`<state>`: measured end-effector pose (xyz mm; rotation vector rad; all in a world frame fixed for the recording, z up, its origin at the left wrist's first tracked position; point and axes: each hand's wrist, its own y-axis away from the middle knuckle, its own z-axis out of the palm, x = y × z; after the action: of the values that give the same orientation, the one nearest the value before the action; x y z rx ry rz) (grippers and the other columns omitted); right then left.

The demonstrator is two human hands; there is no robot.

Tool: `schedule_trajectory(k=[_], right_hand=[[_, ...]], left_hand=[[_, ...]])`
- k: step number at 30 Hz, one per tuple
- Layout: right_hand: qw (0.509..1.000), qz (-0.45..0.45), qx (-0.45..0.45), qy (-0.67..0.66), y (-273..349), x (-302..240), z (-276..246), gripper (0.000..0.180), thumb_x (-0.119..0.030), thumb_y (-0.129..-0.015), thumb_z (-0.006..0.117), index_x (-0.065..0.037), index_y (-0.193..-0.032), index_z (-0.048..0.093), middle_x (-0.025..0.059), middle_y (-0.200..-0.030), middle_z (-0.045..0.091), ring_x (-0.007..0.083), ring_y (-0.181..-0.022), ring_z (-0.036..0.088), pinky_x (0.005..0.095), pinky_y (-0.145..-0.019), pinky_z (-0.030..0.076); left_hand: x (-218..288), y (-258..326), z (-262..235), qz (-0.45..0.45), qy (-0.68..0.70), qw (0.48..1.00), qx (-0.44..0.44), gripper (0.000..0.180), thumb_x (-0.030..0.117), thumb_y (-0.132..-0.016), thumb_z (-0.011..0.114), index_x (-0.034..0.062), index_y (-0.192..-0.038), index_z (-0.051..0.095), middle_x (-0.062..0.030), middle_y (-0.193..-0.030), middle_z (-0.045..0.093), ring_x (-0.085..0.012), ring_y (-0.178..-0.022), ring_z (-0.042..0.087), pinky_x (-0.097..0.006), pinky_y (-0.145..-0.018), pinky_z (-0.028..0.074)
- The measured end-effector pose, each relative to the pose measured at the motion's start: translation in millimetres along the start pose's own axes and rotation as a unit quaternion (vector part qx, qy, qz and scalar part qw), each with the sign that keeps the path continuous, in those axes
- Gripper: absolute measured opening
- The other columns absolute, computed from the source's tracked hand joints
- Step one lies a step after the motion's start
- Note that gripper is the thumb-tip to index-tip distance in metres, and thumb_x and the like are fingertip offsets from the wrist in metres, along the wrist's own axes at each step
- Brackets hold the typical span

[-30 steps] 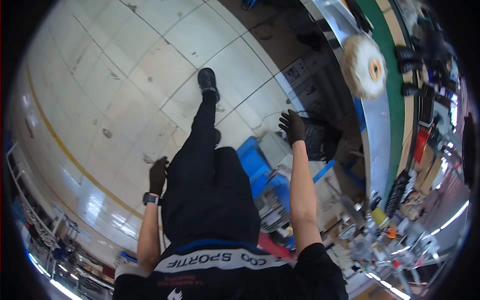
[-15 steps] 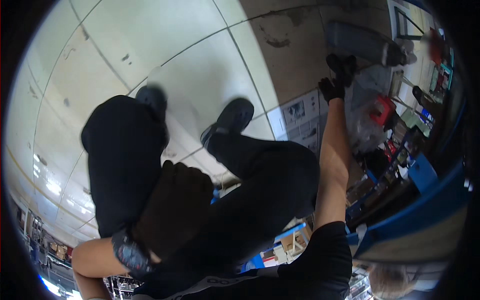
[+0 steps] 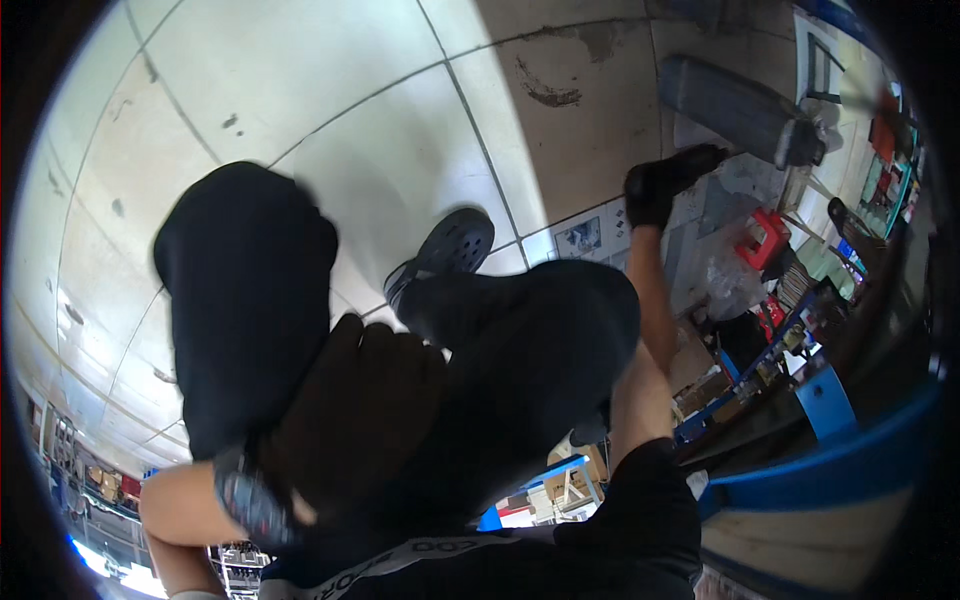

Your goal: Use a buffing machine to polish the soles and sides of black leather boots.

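My right arm reaches out to the right, past my bent knee. At its end my right hand [image 3: 648,197], in a dark glove, is closed on a dark elongated object [image 3: 697,163] low over the floor. Its kind I cannot make out; glove and object blend together. My left hand [image 3: 365,405], also dark-gloved, lies on my black trouser leg with its fingers laid over the cloth. It holds nothing that I can see. On the left wrist is a dark watch [image 3: 250,495]. Beyond the right hand lies a long grey object [image 3: 735,108] with a darker end.
Printed sheets [image 3: 590,236] lie on the tiled floor [image 3: 350,150] near my dark clog [image 3: 455,243]. Right of them are a clear plastic bag [image 3: 735,282] and a red stool-like item [image 3: 764,238]. A blue frame [image 3: 828,402] and cluttered shelving crowd the right side.
My right hand has gone from spread fingers beside the dark object to closed on it, and both have shifted slightly lower in the picture. The left hand stays on my leg.
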<state>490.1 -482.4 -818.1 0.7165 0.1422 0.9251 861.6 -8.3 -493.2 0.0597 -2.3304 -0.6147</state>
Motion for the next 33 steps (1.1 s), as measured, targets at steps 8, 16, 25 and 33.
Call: schedule_trajectory(k=[8,16,25,33], right_hand=[[0.858,-0.044,0.290,0.422,234.4,348.7,86.9,0.031,-0.025,-0.075,0.052,-0.006,-0.100,0.055,0.0076,-0.088,0.058,0.0218,-0.080,0.056,0.0353,-0.068,0.047],[0.908,-0.119,0.165,0.365,481.1,588.8,252.2,0.064,-0.020,-0.070,0.048,-0.001,-0.131,0.034,0.0122,-0.115,0.053,0.0216,-0.089,0.060,0.0393,-0.072,0.052],[0.984,-0.134,0.018,0.120,679.3,784.2,256.8,0.064,-0.053,-0.090,0.028,-0.006,-0.134,0.028,0.0128,-0.116,0.054,0.0245,-0.096,0.058,0.0422,-0.078,0.050],[0.826,-0.554,0.054,0.084,790.4,979.5,169.6,0.068,-0.052,-0.091,0.021,-0.003,-0.137,0.020,0.0128,-0.133,0.036,0.0214,-0.120,0.039,0.0328,-0.101,0.028]], left_hand=[[-3.0,48.1,-17.3,0.116,0.055,0.965,0.230,0.019,0.021,-0.081,0.052,0.0038,-0.086,0.058,-0.0117,-0.086,0.060,-0.0267,-0.080,0.058,-0.038,-0.071,0.047],[118.5,142.0,-138.7,-0.152,0.535,0.828,0.072,0.046,0.035,-0.089,0.045,0.0117,-0.128,0.040,-0.0163,-0.116,0.051,-0.0240,-0.097,0.054,-0.031,-0.078,0.046],[202.2,277.3,-124.4,0.224,0.293,0.929,-0.014,0.035,0.011,-0.088,0.043,0.0023,-0.121,0.046,-0.0146,-0.110,0.058,-0.0249,-0.099,0.057,-0.030,-0.084,0.043],[258.3,406.5,-3.3,0.124,0.448,0.838,-0.285,0.028,0.017,-0.090,0.046,0.0007,-0.112,0.052,-0.0103,-0.102,0.060,-0.0186,-0.090,0.059,-0.030,-0.077,0.047]])
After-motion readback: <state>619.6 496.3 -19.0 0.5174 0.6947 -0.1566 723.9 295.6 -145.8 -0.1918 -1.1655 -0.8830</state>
